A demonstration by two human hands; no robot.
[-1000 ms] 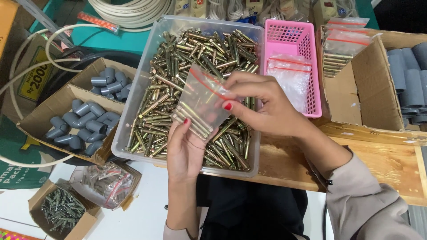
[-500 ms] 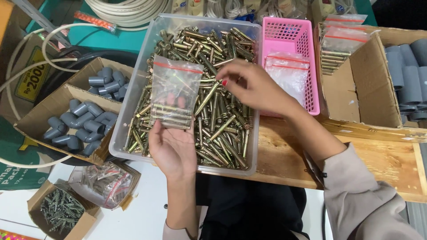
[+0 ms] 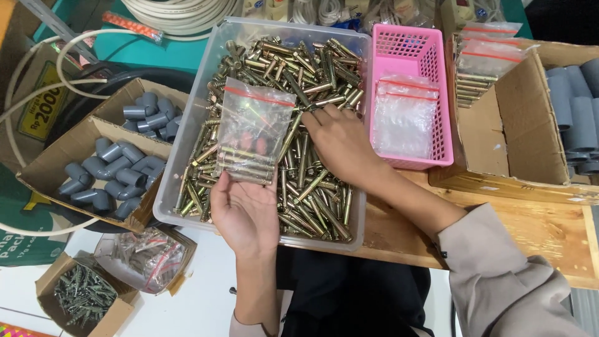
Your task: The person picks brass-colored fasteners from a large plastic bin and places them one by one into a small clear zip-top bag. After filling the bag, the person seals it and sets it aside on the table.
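Note:
My left hand (image 3: 244, 209) holds up a small clear zip bag (image 3: 253, 128) with a red seal strip; a few brass anchor bolts lie in its bottom. The bag hangs over a clear plastic tub (image 3: 187, 140) filled with brass anchor bolts (image 3: 312, 187). My right hand (image 3: 340, 142) rests palm down on the bolts in the tub's middle, fingers among them; whether it grips any is hidden.
A pink basket (image 3: 437, 68) with empty zip bags (image 3: 402, 115) sits right of the tub. Cardboard boxes of grey pipe elbows (image 3: 118, 171) stand left. A box with filled bags (image 3: 486, 56) and grey pipes (image 3: 577, 112) is at right. Below left are a box of screws (image 3: 81, 296) and bagged fasteners (image 3: 150, 256).
My right hand let go of the bag's top and dropped onto the bolts in the tub. The left hand shifted the bag left and keeps it upright.

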